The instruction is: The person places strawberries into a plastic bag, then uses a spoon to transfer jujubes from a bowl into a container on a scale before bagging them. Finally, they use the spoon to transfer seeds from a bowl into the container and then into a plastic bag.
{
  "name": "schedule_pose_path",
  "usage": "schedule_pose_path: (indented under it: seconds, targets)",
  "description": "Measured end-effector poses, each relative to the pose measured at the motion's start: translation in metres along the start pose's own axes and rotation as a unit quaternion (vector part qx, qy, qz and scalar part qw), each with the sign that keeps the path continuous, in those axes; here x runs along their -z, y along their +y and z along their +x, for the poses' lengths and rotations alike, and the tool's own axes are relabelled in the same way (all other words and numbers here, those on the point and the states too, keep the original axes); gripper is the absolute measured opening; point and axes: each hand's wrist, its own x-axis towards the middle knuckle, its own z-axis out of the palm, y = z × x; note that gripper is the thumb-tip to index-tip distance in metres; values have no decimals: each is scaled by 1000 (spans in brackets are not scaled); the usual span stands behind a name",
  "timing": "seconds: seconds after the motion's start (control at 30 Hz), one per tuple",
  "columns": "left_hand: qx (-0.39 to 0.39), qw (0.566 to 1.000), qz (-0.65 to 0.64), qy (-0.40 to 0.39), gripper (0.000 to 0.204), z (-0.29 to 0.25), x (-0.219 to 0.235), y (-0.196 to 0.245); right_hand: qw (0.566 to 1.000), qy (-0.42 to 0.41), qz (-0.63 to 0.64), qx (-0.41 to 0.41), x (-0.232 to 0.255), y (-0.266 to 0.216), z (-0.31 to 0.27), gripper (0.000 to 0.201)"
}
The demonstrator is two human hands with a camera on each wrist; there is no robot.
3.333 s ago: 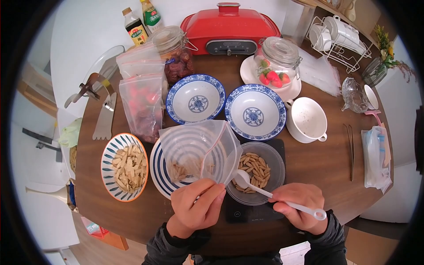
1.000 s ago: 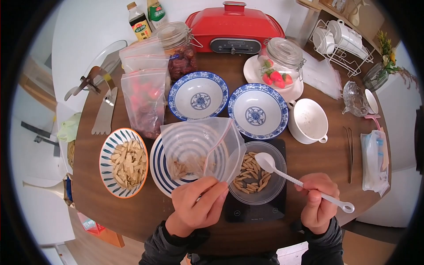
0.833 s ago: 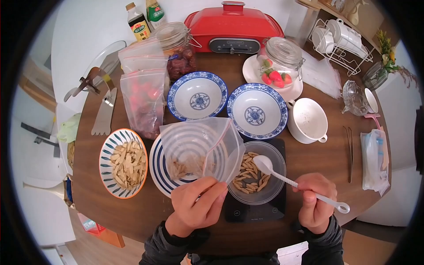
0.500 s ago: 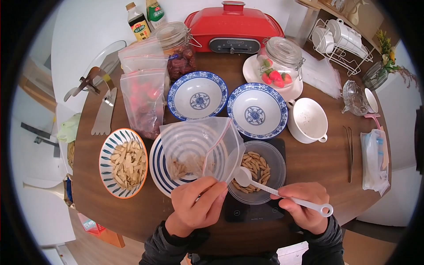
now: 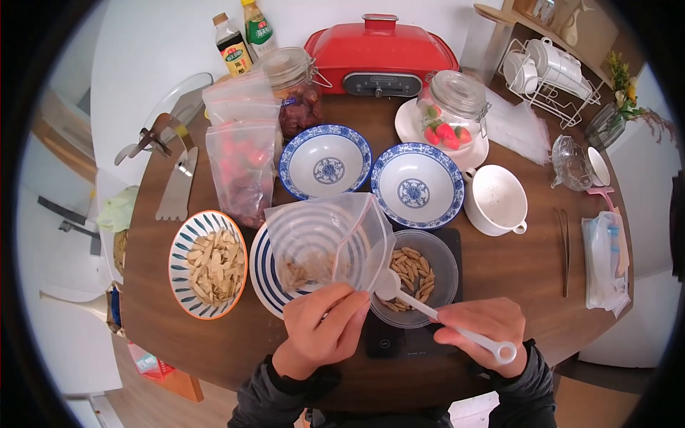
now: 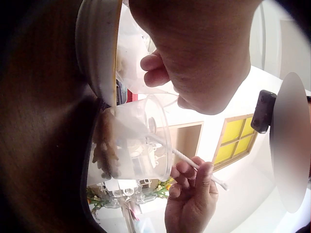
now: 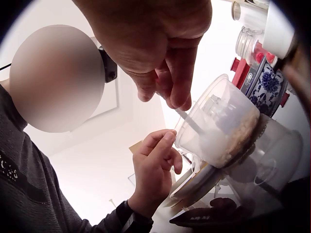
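My left hand (image 5: 321,329) pinches the edge of a clear zip bag (image 5: 303,225), which lies over a blue-ringed white plate (image 5: 261,274) and has some pale pieces inside. The bag's mouth faces right, close to a clear plastic tub (image 5: 447,274). Several tan, finger-shaped pieces (image 5: 416,269) cover part of the tub's bottom, and a black kitchen scale (image 5: 408,347) is under it. My right hand (image 5: 485,329) grips a white plastic spoon (image 5: 419,305) by its handle. The spoon's bowl is down at the tub's left side; in the right wrist view it shows inside the tub.
An oval bowl of pale slices (image 5: 216,267) stands left. Behind are two blue-patterned bowls (image 5: 329,171), filled zip bags (image 5: 242,171), jars (image 5: 457,93) and a red electric cooker (image 5: 382,57). A white two-handled cup (image 5: 497,202) and tweezers (image 5: 564,253) are at right.
The spoon, held over the middle of the tub a second ago, has gone down and left to the tub's left side. My right hand moved left with it; the left hand keeps its hold.
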Motion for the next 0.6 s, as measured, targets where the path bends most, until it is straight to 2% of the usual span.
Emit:
schedule_pose_path:
  seconds: [0.07,0.1,0.13,0.2,0.27,0.33,0.4,0.6]
  targets:
    - [-2,1000,-4,6,22,0,0,0,1000,-7,-1,-12,-1,0,-2,26]
    - [0,1000,-6,6,21,0,0,0,988,30,85,-122,-5,1,-10,22]
    - [1,1000,-8,7,21,0,0,0,957,66,169,-228,-6,1,-13,20]
    - [-14,1000,-7,22,20,2,-3,-3,944,75,197,-255,-6,1,-10,17]
    - [-28,999,-6,38,18,3,-4,-4,878,146,308,-336,-8,3,-7,18]
    - [-27,999,-5,40,19,3,-4,-4,881,136,304,-335,-5,8,-4,19]
    - [-28,999,-4,40,19,2,-4,-4,869,155,309,-355,-3,11,-4,23]
    - [-29,999,0,43,19,1,-4,-4,861,189,325,-342,-2,20,-7,26]
